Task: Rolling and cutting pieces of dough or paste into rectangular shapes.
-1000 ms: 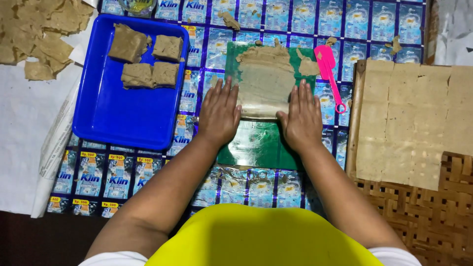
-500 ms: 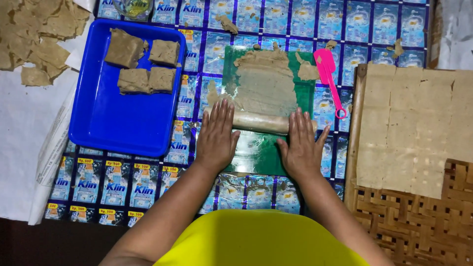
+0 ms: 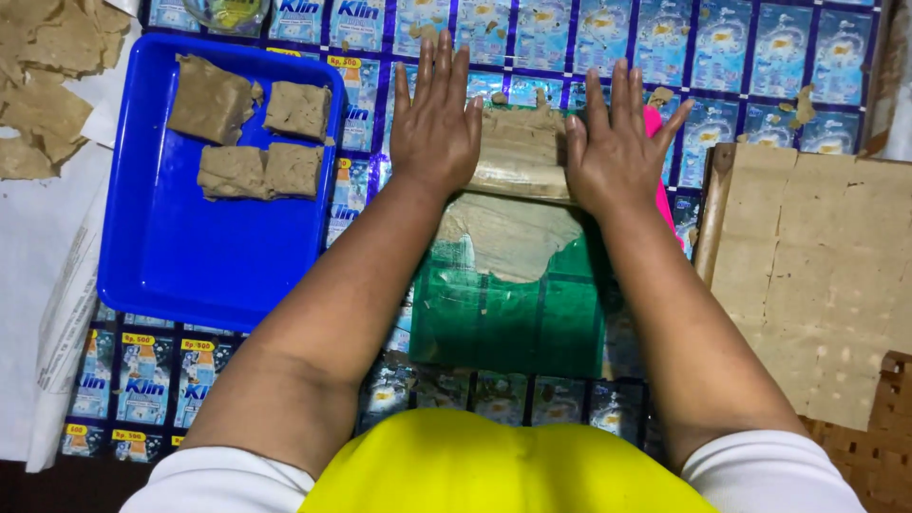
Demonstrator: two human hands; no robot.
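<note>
L hand [image 3: 435, 119] & R hand [image 3: 616, 142] flat, fingers spread, pressing rolling pin [image 3: 521, 163] over dough sheet [image 3: 508, 233] on green mat [image 3: 513, 318], blue tray [image 3: 204, 256] just left, pink scraper [image 3: 665, 185] at R edge, mat's near half bare

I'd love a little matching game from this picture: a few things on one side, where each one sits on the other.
Things:
1. dough blocks
2. rolling pin
3. pink tool
4. cut sheet

Places:
A. under both hands
B. on the board at far right
C. in the blue tray
D. just right of the right hand

Pairs: 1-C, 2-A, 3-D, 4-B
</note>
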